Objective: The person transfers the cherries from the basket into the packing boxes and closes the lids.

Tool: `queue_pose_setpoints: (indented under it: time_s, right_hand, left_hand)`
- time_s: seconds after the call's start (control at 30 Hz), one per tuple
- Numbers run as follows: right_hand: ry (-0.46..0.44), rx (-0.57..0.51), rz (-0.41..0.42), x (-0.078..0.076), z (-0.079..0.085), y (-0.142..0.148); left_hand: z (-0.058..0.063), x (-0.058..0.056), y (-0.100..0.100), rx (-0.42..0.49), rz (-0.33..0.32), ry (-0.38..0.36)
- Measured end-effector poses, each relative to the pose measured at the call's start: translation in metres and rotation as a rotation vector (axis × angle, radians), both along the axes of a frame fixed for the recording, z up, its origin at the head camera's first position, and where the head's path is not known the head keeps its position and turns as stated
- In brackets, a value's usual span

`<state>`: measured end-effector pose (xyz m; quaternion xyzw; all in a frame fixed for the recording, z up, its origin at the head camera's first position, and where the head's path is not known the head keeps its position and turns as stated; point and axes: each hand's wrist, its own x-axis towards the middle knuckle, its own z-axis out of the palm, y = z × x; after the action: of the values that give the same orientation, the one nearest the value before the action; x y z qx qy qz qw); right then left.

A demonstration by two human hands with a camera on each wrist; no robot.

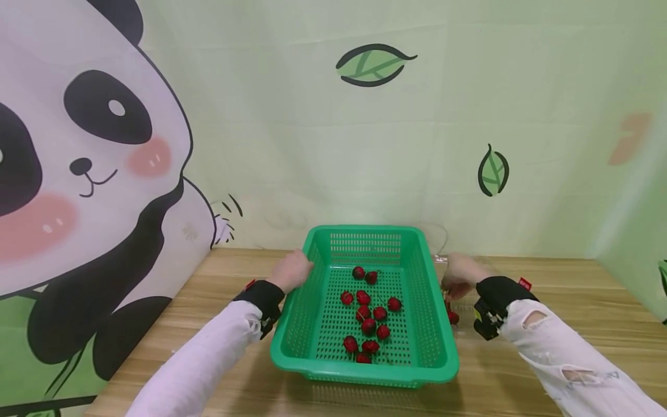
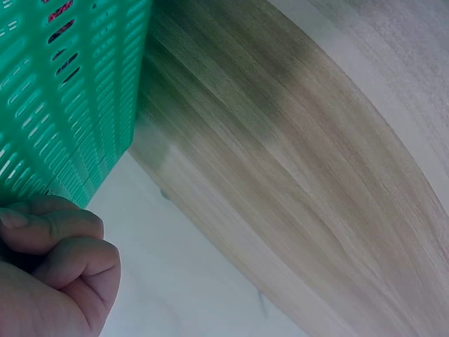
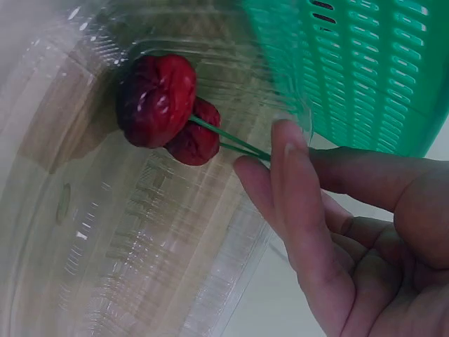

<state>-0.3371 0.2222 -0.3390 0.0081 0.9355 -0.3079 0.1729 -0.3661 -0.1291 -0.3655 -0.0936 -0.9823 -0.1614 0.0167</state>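
A green plastic basket [image 1: 447, 364] with slotted walls stands in the middle of the table. Scattered over its floor are several dark red cherries [image 1: 368, 327]. At its left rim is my left hand [image 1: 293, 271], fingers curled at the edge; the left wrist view has this hand [image 2: 59, 270] against the slotted wall. My right hand [image 1: 462, 274], right of the basket, pinches thin green stems between thumb and fingers. Two wrinkled cherries [image 3: 158, 102] hang from those stems in the right wrist view, over a clear plastic container [image 3: 77, 281]. The container is partly hidden by the basket and hand.
The wood-grain table [image 1: 229, 295] extends to both sides of the basket. Behind it hangs a pale green cloth backdrop [image 1: 292, 145] with printed leaves and a large panda [image 1: 104, 156] at left. Black straps [image 1: 260, 300] circle both wrists.
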Motion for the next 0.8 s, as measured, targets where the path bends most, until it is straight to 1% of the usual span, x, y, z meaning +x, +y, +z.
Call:
queue_pose_setpoints:
  time_s: [0.13,0.3,0.5,0.8]
  right_hand:
    - [0.011,0.006,0.012,0.0007,0.0004,0.0006]
    - [0.024,-0.003,0.016,0.0007,0.0005,0.0015]
    - [0.044,-0.012,0.022,0.0032,0.004,0.0042]
    - [0.045,-0.019,0.02,0.0045,0.0095,0.0079]
  left_hand:
    - [0.0002,0.0006,0.0,-0.004,-0.014,0.005]
    - [0.0001,0.0003,0.0009,0.001,0.003,-0.003]
    - [-0.0007,-0.0011,0.0017,0.001,0.008,-0.001]
    - [-0.0009,-0.002,0.0015,0.004,0.011,-0.008]
